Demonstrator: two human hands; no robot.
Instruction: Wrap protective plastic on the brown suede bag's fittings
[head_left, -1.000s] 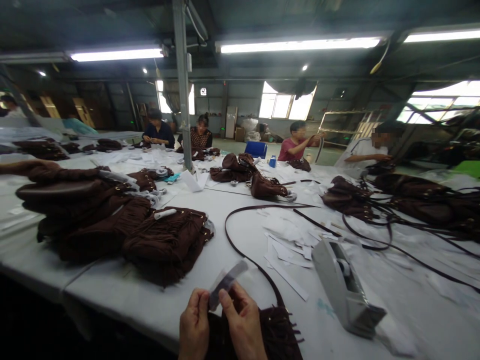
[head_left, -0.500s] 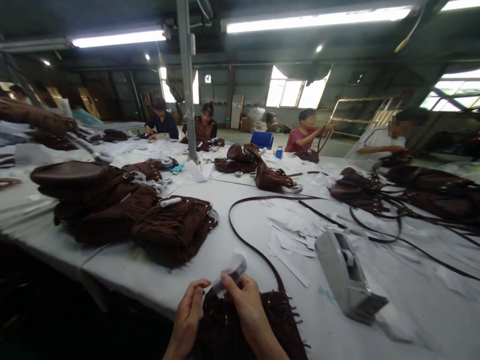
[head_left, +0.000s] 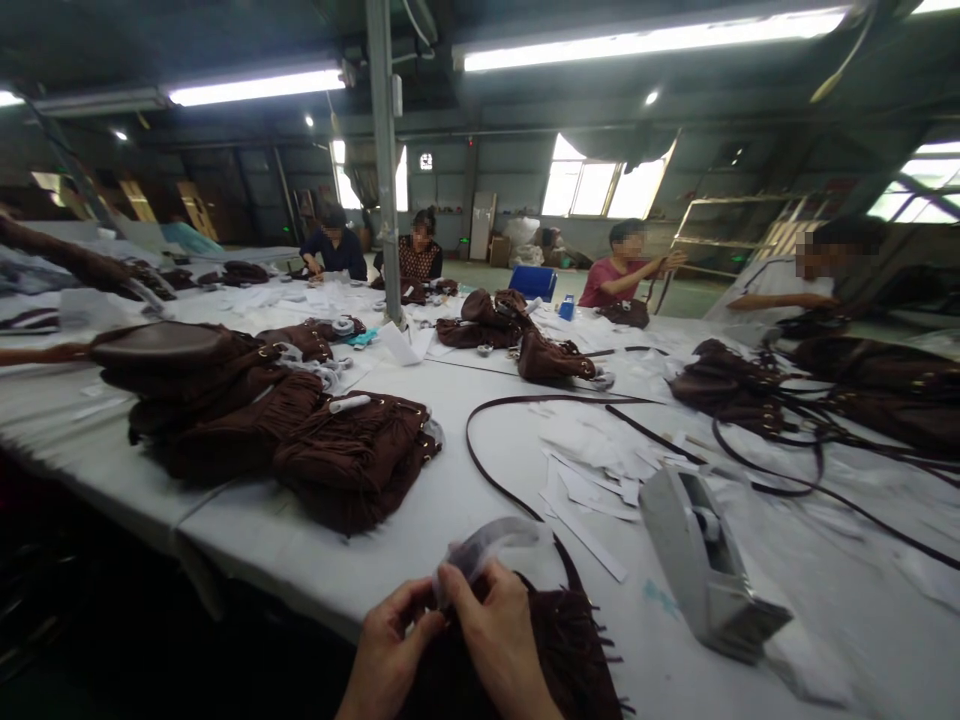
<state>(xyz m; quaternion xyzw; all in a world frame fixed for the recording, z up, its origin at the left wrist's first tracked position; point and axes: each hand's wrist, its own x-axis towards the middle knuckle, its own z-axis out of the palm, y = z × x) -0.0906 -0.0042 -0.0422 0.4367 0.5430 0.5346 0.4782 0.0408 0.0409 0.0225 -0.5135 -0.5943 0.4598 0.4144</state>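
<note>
At the near edge of the table lies a dark brown fringed bag (head_left: 574, 650), partly hidden by my hands. My right hand (head_left: 495, 625) pinches a translucent whitish wrap (head_left: 499, 540) that curves up and to the right above the bag. Close beside it, my left hand (head_left: 397, 635) has its thumb and fingers drawn together at the lower left end of the wrap. A dark strap (head_left: 480, 440) runs from the bag in a curve over the white table.
Brown bags (head_left: 360, 450) are piled at the left. A grey tape dispenser (head_left: 705, 570) stands at the right, near paper strips (head_left: 589, 525). More bags (head_left: 555, 355) lie farther back. Several people sit across the table; an arm (head_left: 45, 354) reaches in at far left.
My left hand has closed in on the wrap from being apart. The wrap now stretches farther to the right. The view has shifted slightly, and the arm at far left reaches farther in.
</note>
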